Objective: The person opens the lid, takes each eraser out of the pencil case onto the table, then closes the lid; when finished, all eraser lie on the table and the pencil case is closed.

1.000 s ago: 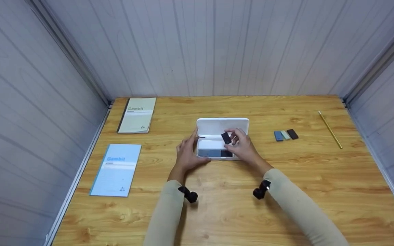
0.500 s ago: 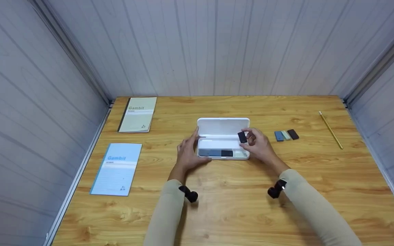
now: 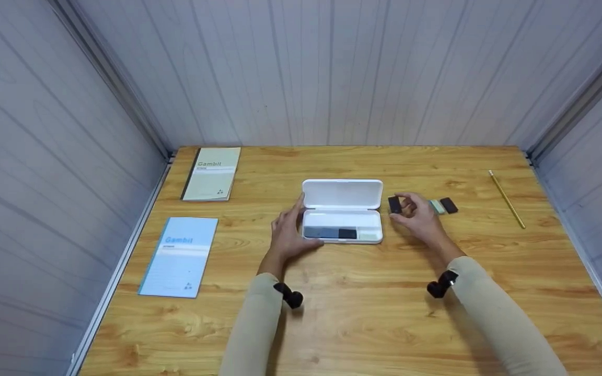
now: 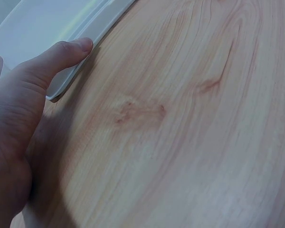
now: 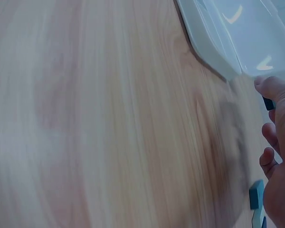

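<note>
One black eraser has left the white case: your right hand pinches it at the case's three o'clock, nearing the loose erasers. Your left hand, fingers relaxed, steadies the case's nine o'clock end.

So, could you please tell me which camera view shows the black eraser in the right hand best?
The head view: the black eraser shows whole, pinched in the right hand beside the white case. The right wrist view shows only a dark sliver behind the thumb. The left wrist view misses it.
</note>
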A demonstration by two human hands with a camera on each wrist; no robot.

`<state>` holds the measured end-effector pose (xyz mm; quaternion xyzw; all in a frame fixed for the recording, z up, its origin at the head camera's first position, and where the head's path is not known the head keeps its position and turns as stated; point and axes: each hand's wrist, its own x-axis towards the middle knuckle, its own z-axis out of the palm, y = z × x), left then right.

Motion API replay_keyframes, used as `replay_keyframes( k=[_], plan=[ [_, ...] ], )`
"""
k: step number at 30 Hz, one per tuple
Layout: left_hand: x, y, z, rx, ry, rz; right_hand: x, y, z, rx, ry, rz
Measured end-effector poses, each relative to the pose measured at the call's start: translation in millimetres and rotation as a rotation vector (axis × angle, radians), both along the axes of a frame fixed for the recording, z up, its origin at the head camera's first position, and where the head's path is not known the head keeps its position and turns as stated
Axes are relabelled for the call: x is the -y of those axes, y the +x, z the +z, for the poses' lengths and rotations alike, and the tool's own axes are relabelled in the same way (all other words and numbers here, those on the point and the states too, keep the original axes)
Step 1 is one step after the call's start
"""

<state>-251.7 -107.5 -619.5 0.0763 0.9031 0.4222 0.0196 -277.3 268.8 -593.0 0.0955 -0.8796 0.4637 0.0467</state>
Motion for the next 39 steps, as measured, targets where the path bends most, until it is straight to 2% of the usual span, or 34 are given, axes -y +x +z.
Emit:
replay_keyframes(
  k=[16,22,29,39],
  plan=[
    [0,-1.4,-3.5,-0.021,-0.005,0.001,-37,-1.5,-6.8,0.040,0.120,-0.117],
    [1,-1.9,-6.0,-0.038,0.015,0.000,-40,-2.5,-7.8,0.029,0.131,-0.113],
    [0,-2.7,-3.3,-0.005,-0.003,0.001,-41,-4.4,-9.5,0.024,0.136,-0.105],
    [0,-1.9,-1.5,-0.005,0.006,-0.001,-40,-1.9,-8.2,0.021,0.129,-0.090]
  ],
)
